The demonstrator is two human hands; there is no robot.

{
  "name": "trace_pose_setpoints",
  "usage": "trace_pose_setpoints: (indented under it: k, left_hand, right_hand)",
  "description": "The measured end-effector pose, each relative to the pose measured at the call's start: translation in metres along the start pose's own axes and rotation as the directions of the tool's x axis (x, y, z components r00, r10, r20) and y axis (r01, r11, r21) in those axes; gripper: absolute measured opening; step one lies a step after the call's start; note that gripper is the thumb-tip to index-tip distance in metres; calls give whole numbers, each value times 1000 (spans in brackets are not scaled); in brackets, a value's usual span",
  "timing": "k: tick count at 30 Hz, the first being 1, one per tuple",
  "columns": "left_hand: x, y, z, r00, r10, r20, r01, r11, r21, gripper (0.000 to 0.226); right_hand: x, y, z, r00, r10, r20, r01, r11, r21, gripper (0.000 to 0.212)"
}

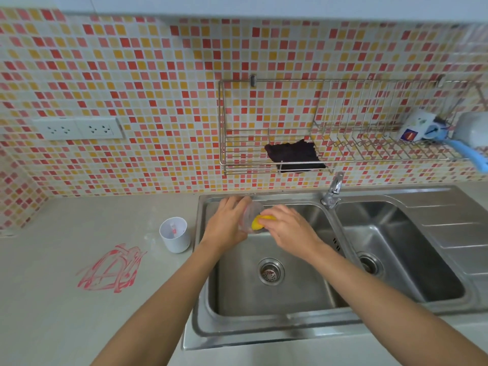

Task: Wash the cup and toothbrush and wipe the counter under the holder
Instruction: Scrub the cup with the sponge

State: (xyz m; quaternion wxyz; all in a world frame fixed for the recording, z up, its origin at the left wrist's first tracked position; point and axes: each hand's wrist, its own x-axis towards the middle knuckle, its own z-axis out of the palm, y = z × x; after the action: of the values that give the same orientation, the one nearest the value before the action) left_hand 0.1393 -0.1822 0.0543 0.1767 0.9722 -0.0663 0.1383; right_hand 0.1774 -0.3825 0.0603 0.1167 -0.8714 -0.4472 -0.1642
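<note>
Over the left sink basin (290,299) my left hand (227,223) grips a clear cup (252,210), tilted on its side with its mouth toward the right. My right hand (287,228) presses a yellow sponge (257,223) against the cup's rim. A white holder (175,235) stands upright on the counter just left of the sink, with a small white and red item inside it. No toothbrush shows clearly in this view. Red scribble marks (111,270) stain the grey counter left of the holder.
A faucet (333,190) stands between the two basins, with no water visibly running. A wire rack (264,154) on the tiled wall holds a dark cloth (293,154); further right are a mug (417,126) and a blue-handled brush (472,157). Wall sockets (79,128) sit at the left.
</note>
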Motion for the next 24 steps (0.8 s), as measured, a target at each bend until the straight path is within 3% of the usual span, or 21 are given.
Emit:
trace_pose_setpoints:
  k: [2, 8, 11, 14, 18, 21, 23, 24]
  left_hand:
    - [1, -2, -1, 999, 22, 46, -21, 1000, -19, 76]
    - [6, -6, -8, 994, 17, 104, 8, 972, -236, 86]
    - [5, -2, -8, 999, -47, 19, 51, 932, -358, 94]
    - [3, 2, -4, 991, -115, -64, 76, 898, -434, 93]
    - [8, -4, -4, 986, -39, -165, -10, 958, -287, 83]
    - [13, -9, -10, 984, 55, -167, -60, 998, -26, 77]
    - [15, -11, -15, 989, 93, -114, -90, 995, 34, 74]
    - [17, -12, -16, 989, 118, -89, -117, 993, 17, 73]
  right_hand:
    - [-4, 1, 1, 998, -70, 6, 70, 994, -88, 28]
    - [-3, 3, 1, 986, -120, -118, 108, 989, -105, 18]
    - [6, -1, -6, 972, -139, -191, 123, 988, -93, 20]
    - [10, -5, -12, 980, -114, -160, 112, 993, -24, 21]
    - [11, -7, -11, 997, 73, -38, -63, 976, 209, 28]
    - [16, -11, -11, 985, 169, 43, -173, 914, 367, 31]
    - [18, -11, -13, 996, 80, 48, -90, 955, 281, 34]
    - [19, -9, -13, 1000, -3, 21, 0, 989, 148, 37]
